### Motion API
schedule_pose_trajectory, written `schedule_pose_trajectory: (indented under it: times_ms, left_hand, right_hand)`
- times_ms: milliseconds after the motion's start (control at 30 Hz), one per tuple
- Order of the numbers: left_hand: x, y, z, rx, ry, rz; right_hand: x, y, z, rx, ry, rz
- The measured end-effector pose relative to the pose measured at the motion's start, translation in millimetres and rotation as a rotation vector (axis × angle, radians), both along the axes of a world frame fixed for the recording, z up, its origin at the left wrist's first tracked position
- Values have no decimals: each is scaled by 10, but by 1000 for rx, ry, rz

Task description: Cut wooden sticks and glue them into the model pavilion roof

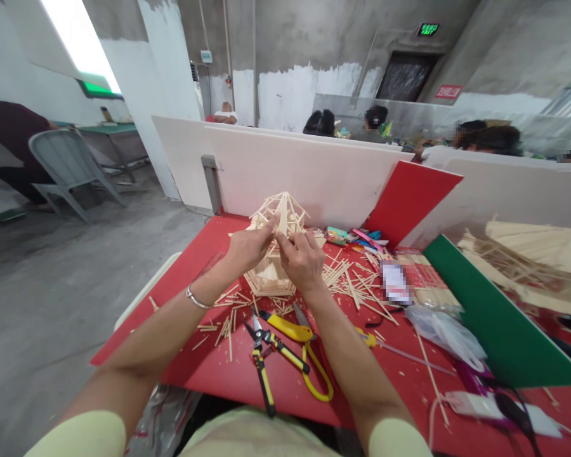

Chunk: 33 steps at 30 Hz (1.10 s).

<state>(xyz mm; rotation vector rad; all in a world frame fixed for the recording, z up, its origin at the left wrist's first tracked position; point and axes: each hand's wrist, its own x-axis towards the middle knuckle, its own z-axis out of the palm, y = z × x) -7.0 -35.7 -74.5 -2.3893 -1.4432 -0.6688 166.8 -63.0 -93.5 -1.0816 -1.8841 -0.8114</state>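
Observation:
A small house-like model (271, 279) built of thin wooden sticks stands on the red tabletop, with a pointed, open-frame roof (288, 206). My left hand (253, 246) is at the roof's near side, its fingers closed against the sticks. Just right of it, my right hand (304, 259) has thumb and forefinger pinched at the lower end of the same strip of sticks. The two hands hide part of the model, and the exact contact of the fingertips is hard to see. Loose sticks (340, 279) lie around the base.
Pruning shears (266, 355), a yellow utility knife (288, 327) and yellow-handled scissors (316, 374) lie in front. Right are bundled sticks (428, 279), a plastic bag (445, 330), a green board (499, 317) and a glue gun (499, 409). A white partition (290, 165) stands behind; people sit beyond.

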Motion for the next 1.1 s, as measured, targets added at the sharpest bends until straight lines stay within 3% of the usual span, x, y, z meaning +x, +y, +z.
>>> schedule_pose_trajectory:
  times_ms: [1100]
  left_hand:
    - [10, -11, 19, 15, 9, 14]
  right_hand:
    - [-11, -7, 1, -18, 7, -13]
